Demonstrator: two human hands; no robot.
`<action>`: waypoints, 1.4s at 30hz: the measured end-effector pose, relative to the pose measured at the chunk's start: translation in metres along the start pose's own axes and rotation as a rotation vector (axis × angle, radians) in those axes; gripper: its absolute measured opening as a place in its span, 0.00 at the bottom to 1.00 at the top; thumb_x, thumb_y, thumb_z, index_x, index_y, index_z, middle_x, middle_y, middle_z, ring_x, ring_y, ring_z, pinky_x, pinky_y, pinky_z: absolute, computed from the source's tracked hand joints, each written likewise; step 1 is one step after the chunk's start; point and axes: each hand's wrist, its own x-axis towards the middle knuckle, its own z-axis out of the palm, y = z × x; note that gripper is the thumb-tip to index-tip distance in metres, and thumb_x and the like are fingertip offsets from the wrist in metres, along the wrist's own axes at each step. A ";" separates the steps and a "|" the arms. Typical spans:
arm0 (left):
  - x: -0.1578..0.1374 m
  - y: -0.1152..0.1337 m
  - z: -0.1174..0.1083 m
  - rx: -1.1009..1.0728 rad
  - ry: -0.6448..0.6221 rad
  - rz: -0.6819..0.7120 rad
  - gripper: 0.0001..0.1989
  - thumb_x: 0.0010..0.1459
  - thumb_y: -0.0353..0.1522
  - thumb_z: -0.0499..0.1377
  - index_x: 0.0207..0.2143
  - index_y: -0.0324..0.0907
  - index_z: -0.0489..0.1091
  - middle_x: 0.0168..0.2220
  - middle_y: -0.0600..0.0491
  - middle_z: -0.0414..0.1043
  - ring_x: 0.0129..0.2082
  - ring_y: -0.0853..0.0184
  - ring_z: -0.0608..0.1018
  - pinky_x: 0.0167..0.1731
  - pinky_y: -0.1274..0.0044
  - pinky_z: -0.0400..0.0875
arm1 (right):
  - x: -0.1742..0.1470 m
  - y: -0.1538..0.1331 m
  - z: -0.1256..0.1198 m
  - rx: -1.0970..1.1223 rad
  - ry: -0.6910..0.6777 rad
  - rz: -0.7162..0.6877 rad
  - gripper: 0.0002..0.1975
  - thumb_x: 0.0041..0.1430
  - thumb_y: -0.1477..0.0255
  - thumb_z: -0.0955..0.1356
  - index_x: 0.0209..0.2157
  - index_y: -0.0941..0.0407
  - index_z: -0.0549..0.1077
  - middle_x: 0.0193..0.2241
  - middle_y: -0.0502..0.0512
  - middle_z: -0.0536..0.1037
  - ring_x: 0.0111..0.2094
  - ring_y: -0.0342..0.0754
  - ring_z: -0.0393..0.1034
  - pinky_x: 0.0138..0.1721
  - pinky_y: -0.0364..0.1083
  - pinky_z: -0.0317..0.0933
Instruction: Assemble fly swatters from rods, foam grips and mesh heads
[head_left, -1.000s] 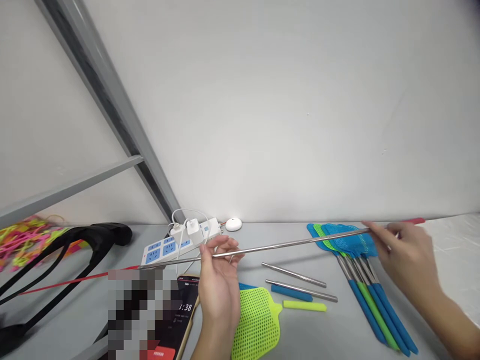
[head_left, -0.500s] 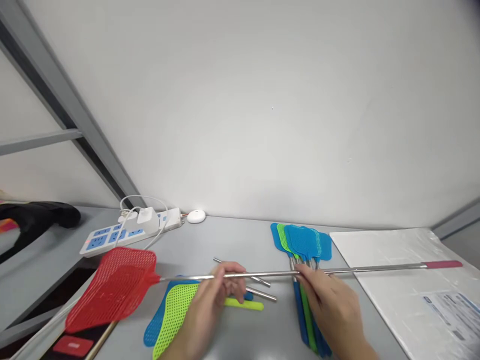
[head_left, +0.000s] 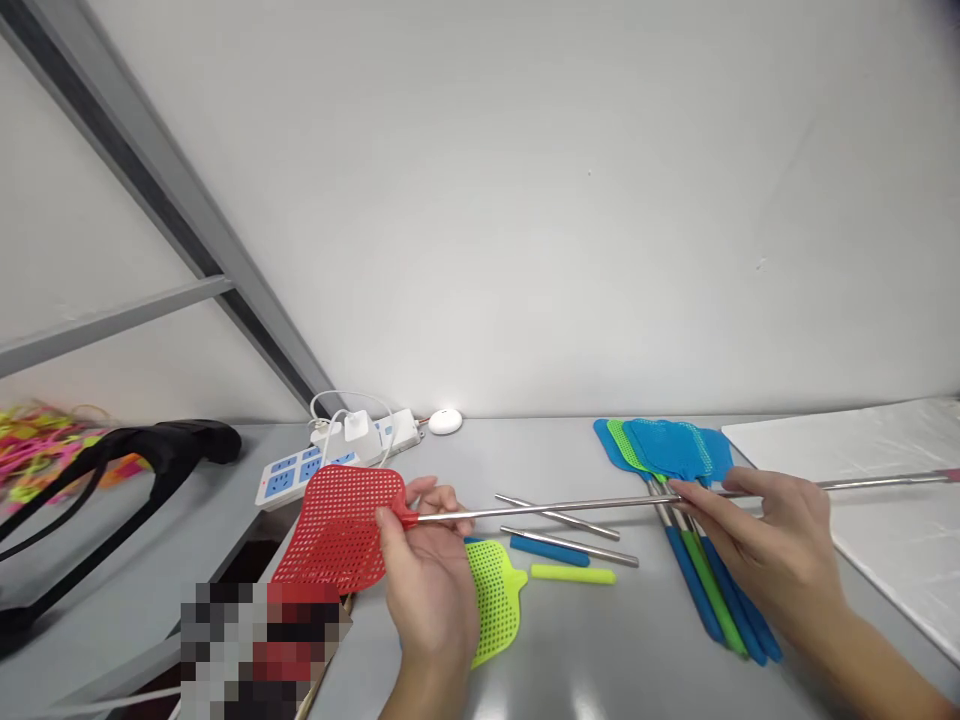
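A red fly swatter [head_left: 341, 525] with a long, extended metal rod stretches across the view, its red handle end at the far right. My left hand [head_left: 437, 590] grips its neck, thumb on the base of the red mesh head and fingers behind. Further along, my right hand [head_left: 784, 540] pinches the rod between thumb and fingers. Below the rod lie a yellow-green swatter head [head_left: 496, 605], a blue handle sleeve [head_left: 550, 551], a yellow-green handle sleeve [head_left: 572, 574] and two loose metal rods. Beneath my right hand is a bunch of blue and green swatters [head_left: 667, 448].
A white power strip [head_left: 405, 430] with plugged-in chargers and a small white device [head_left: 445, 421] stand by the wall. White plastic packaging [head_left: 892, 540] lies at right. At left are a black curved object [head_left: 172, 445], colourful strands [head_left: 60, 455] and a grey metal frame [head_left: 247, 330].
My left hand has moved along the rod to the swatter's red head. My right hand still holds the rod. The view has shifted left, showing more of the black object and strands.
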 end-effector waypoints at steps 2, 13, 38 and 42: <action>0.005 0.005 -0.002 -0.021 0.050 0.037 0.19 0.66 0.45 0.47 0.40 0.42 0.71 0.32 0.50 0.70 0.29 0.68 0.70 0.31 0.77 0.65 | 0.002 -0.006 0.001 0.050 0.021 -0.106 0.09 0.58 0.77 0.71 0.40 0.51 0.78 0.36 0.56 0.77 0.37 0.51 0.71 0.46 0.55 0.62; -0.049 -0.033 0.010 0.054 -0.112 -0.210 0.21 0.66 0.50 0.43 0.43 0.44 0.64 0.27 0.51 0.74 0.30 0.63 0.74 0.35 0.71 0.66 | -0.010 -0.046 -0.005 0.389 -0.075 -0.265 0.27 0.55 0.89 0.69 0.56 0.60 0.68 0.33 0.58 0.79 0.32 0.48 0.71 0.34 0.47 0.63; 0.041 -0.009 -0.010 0.119 -0.047 0.227 0.23 0.64 0.45 0.50 0.25 0.40 0.74 0.22 0.54 0.66 0.21 0.72 0.65 0.22 0.80 0.60 | -0.010 -0.007 0.003 0.125 -0.325 -0.228 0.15 0.68 0.62 0.62 0.46 0.55 0.75 0.34 0.54 0.78 0.29 0.49 0.74 0.31 0.47 0.61; 0.039 -0.006 -0.008 0.110 -0.057 0.199 0.23 0.64 0.45 0.50 0.27 0.38 0.74 0.23 0.53 0.67 0.22 0.71 0.66 0.22 0.79 0.61 | -0.013 0.007 0.007 0.117 -0.359 -0.216 0.17 0.68 0.61 0.60 0.48 0.54 0.74 0.34 0.54 0.78 0.28 0.49 0.73 0.29 0.47 0.61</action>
